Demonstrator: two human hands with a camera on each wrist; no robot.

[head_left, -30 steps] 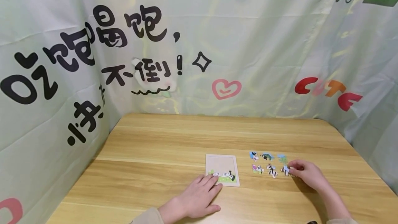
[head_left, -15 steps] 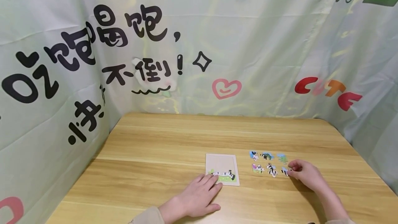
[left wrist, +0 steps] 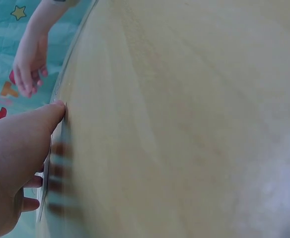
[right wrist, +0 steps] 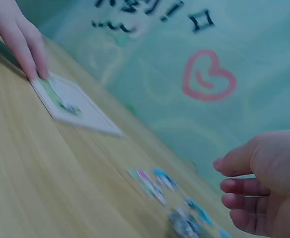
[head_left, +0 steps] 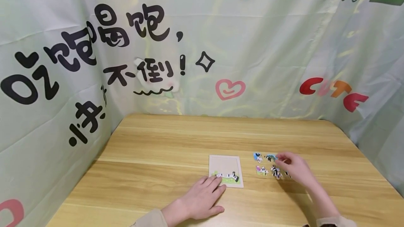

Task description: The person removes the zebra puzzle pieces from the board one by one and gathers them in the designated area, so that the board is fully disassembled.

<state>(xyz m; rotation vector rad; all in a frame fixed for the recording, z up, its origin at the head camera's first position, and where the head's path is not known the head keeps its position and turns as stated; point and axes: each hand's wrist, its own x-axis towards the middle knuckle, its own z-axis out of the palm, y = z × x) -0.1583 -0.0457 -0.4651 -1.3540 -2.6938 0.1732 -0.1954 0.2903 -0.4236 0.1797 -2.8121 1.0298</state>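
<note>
My left hand [head_left: 202, 197] pressed flat on the puzzle board [head_left: 225, 170]; my right hand [head_left: 293, 167], loosely curled and empty, hovered over the loose pieces [head_left: 265, 164], lower right.

"CUTE" in red and orange on backdrop cloth [head_left: 284, 45], black Chinese characters

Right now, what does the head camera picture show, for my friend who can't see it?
A person's left hand rests on the corner of a puzzle board on a wooden table, while the right hand reaches over loose zebra puzzle pieces beside it. Pale green curtains with drawings hang behind.
</note>
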